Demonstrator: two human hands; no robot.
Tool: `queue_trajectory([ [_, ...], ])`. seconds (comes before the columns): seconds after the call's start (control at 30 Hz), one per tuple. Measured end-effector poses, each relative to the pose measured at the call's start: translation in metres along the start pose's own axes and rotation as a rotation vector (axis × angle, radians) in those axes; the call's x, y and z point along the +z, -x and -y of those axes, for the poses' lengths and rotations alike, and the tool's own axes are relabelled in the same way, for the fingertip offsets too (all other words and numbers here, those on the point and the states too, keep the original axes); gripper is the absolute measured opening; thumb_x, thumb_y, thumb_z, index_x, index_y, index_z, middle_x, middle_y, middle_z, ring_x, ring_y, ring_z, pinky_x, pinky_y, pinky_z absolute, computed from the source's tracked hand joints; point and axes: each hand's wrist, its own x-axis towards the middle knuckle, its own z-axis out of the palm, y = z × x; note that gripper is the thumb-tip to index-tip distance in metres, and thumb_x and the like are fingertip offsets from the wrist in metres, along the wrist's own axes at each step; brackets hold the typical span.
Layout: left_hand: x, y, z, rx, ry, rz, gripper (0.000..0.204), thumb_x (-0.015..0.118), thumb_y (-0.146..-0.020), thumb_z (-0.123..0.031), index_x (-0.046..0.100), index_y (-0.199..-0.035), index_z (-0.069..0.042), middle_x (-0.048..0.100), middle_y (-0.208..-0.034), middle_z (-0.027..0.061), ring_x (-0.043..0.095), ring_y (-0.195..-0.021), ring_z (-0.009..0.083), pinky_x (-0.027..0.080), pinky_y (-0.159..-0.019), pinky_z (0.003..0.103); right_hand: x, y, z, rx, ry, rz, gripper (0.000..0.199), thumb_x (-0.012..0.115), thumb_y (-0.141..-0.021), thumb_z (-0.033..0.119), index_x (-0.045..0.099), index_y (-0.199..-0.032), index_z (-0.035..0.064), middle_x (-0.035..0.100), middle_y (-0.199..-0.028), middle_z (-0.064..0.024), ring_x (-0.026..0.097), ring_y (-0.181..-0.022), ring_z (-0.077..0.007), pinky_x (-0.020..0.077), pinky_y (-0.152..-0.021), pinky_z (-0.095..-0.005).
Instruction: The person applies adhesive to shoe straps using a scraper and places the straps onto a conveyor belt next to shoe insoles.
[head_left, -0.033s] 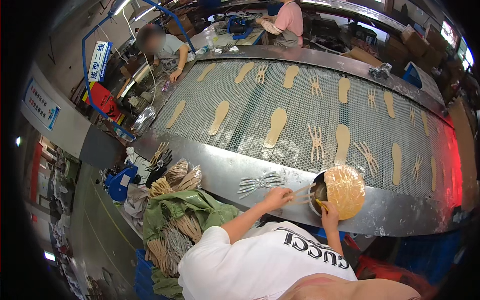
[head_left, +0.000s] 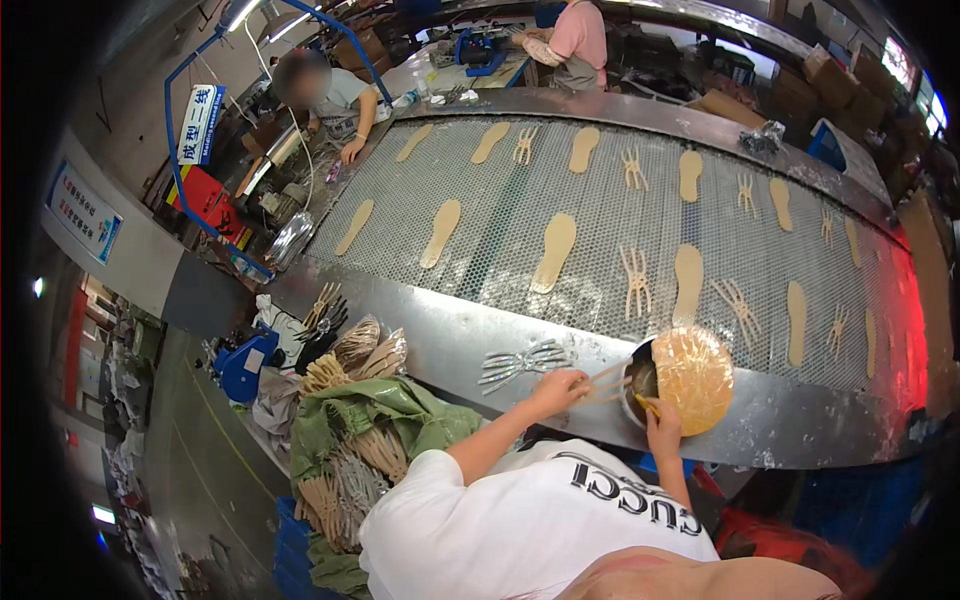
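My left hand (head_left: 560, 391) pinches the end of a beige sandal upper (head_left: 604, 385) with several thin straps. Its strap tips reach over the left rim of a round metal pot (head_left: 630, 362). Crinkled yellowish film (head_left: 695, 382) covers the right part of that pot. At the pot's near edge, my right hand (head_left: 663, 424) is closed around a yellow-handled tool (head_left: 649, 405), whose far end I cannot make out. A bundle of silvery straps (head_left: 522, 365) lies on the metal ledge, left of my left hand.
Beyond the ledge (head_left: 460, 325), a mesh conveyor (head_left: 490, 290) carries rows of beige insoles (head_left: 555, 250) and strap uppers (head_left: 635, 280). A green cloth sack (head_left: 400, 400) with bundled straps stands at my left. Two people work at the far side, one in grey (head_left: 345, 105), one in pink (head_left: 580, 45).
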Motion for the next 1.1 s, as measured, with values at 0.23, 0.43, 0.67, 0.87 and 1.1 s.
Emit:
queue_trajectory([
  [0.23, -0.011, -0.003, -0.023, -0.108, 0.074, -0.107, 0.03, 0.041, -0.089, -0.033, 0.049, -0.096, -0.005, 0.06, -0.077, 0.0185, 0.058, -0.074, 0.0363, 0.043, -0.063, 0.046, 0.001, 0.0, -0.003, 0.054, -0.181, -0.035, 0.014, 0.052, -0.083, 0.006, 0.059, -0.095, 0.0013, 0.059, -0.089, -0.016, 0.057, -0.082, -0.0308, 0.0448, -0.073, -0.0344],
  [0.43, -0.012, 0.006, -0.022, -0.058, -0.015, -0.087, 0.03, 0.041, -0.089, -0.033, 0.051, -0.087, -0.005, 0.059, -0.072, 0.0183, 0.056, -0.069, 0.0375, 0.043, -0.06, 0.046, -0.001, 0.005, 0.001, 0.158, -0.106, 0.142, 0.017, 0.051, -0.084, 0.008, 0.059, -0.098, 0.0038, 0.06, -0.089, -0.0166, 0.058, -0.082, -0.0329, 0.0455, -0.072, -0.0359],
  [0.67, -0.009, 0.0, -0.016, 0.034, -0.07, -0.121, 0.031, 0.045, -0.088, -0.03, 0.054, -0.079, -0.002, 0.057, -0.07, 0.0196, 0.055, -0.067, 0.0381, 0.042, -0.057, 0.044, 0.004, 0.007, -0.009, -0.08, -0.07, -0.034, 0.016, 0.051, -0.085, 0.009, 0.059, -0.098, 0.0029, 0.062, -0.086, -0.0179, 0.061, -0.077, -0.0299, 0.0464, -0.068, -0.0314],
  [0.87, -0.021, 0.0, -0.026, -0.019, 0.004, -0.091, 0.03, 0.049, -0.087, -0.03, 0.055, -0.082, -0.001, 0.058, -0.07, 0.0181, 0.056, -0.067, 0.0352, 0.042, -0.058, 0.041, 0.001, -0.009, 0.007, 0.192, -0.204, 0.077, 0.018, 0.054, -0.082, 0.008, 0.058, -0.099, 0.0038, 0.061, -0.089, -0.0158, 0.06, -0.08, -0.0293, 0.0467, -0.068, -0.0331],
  [1.1, -0.001, -0.004, -0.006, -0.106, 0.076, -0.151, 0.03, 0.048, -0.088, -0.03, 0.053, -0.087, 0.0, 0.057, -0.077, 0.0194, 0.055, -0.071, 0.0352, 0.042, -0.062, 0.042, 0.011, -0.005, -0.02, 0.089, -0.209, 0.082, 0.019, 0.061, -0.073, -0.002, 0.059, -0.091, 0.0005, 0.061, -0.082, -0.0095, 0.06, -0.076, -0.0175, 0.0463, -0.07, -0.0257],
])
